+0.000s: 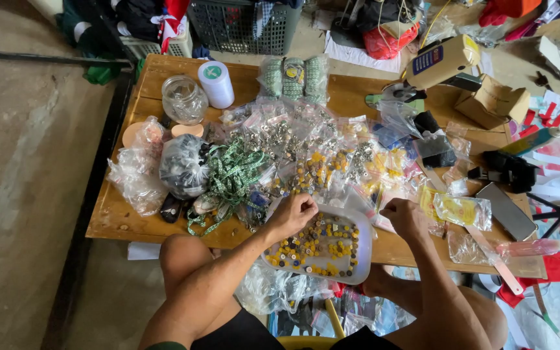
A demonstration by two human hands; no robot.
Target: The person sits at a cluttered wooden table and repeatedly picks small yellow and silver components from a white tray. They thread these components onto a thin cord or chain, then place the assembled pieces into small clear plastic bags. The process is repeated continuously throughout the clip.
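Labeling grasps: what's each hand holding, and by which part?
Cannot be told. Both the left hand and right hand are curled above the tray of buttons; any small item in either grip is hidden.

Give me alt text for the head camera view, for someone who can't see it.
Seen from above, a seated person's left hand and right hand hover closed over a white plastic tray of small yellow and dark buttons at a wooden table's edge. Beyond lie clear plastic bags of fasteners, green patterned ribbon and a glass jar.

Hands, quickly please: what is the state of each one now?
Left hand: fingers curled, over the shallow white plastic tray of yellow and dark buttons; holding anything cannot be told.
Right hand: closed loosely; contents cannot be told.
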